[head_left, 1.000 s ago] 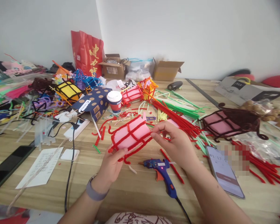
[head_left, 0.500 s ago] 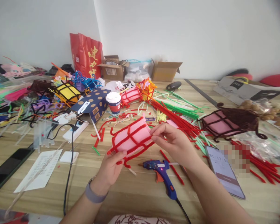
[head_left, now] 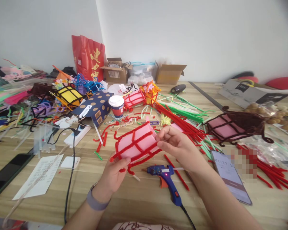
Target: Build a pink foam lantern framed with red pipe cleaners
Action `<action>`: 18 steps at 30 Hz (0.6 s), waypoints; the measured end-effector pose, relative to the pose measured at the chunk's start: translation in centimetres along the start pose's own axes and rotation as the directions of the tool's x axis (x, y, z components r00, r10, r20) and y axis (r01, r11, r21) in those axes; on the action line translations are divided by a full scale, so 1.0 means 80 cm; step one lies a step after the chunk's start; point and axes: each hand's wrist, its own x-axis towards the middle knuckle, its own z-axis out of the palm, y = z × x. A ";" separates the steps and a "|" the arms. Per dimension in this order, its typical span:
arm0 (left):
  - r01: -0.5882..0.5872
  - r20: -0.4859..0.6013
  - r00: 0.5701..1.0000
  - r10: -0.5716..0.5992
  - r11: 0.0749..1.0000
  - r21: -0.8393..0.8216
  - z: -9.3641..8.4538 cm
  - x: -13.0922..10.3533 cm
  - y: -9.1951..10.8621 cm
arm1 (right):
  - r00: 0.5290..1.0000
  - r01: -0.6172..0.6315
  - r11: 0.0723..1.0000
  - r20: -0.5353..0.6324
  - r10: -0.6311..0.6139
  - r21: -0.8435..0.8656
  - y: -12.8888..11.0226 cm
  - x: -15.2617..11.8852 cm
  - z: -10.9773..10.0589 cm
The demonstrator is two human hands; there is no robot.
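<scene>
A small lantern (head_left: 134, 143) of pink sheet inside a red pipe-cleaner frame is held tilted above the table. My left hand (head_left: 117, 171) grips its lower left end, thumb on the frame and fingers underneath. At the opposite end, the thumb and fingers of my right hand (head_left: 172, 143) pinch the edge of the pink sheet and frame. Just below lies a blue glue gun (head_left: 166, 175) with a small light on, its nozzle pointing left. A red pipe cleaner (head_left: 180, 177) rests behind the glue gun.
A phone (head_left: 230, 179) lies to the right, near a brown lantern (head_left: 232, 126). Red pipe cleaners (head_left: 180, 118) spread behind my right hand. A paper cup (head_left: 116, 107) stands beside a dotted box (head_left: 96, 107). A black cable (head_left: 71, 179) crosses the left side, near a power strip (head_left: 78, 135).
The lantern has turned slightly in my hands, and its right end sits a little lower. Both hands keep hold of it, with the right fingers slightly shifted.
</scene>
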 end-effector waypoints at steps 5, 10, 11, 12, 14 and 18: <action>-0.041 0.039 0.999 0.038 0.995 0.096 -0.003 0.000 -0.004 | 0.999 0.006 0.999 0.038 -0.008 0.039 0.000 -0.001 -0.001; -0.051 0.060 0.997 0.042 0.987 0.152 0.001 -0.002 0.000 | 0.998 0.017 0.996 0.064 -0.023 0.089 0.003 -0.002 -0.001; -0.053 0.063 0.997 0.043 0.985 0.164 0.001 -0.002 0.001 | 0.998 0.014 0.995 0.067 -0.020 0.096 0.003 -0.002 -0.001; -0.053 0.068 0.997 0.042 0.984 0.170 0.001 -0.002 0.000 | 0.997 0.011 0.994 0.069 -0.019 0.105 0.003 -0.002 -0.001; -0.049 0.080 0.996 0.037 0.986 0.159 0.000 0.000 -0.001 | 0.997 0.005 0.992 0.072 -0.015 0.126 0.004 -0.003 -0.001; -0.048 0.078 0.996 0.036 0.987 0.152 -0.002 0.001 -0.003 | 0.998 0.006 0.991 0.067 -0.015 0.135 0.005 -0.002 -0.001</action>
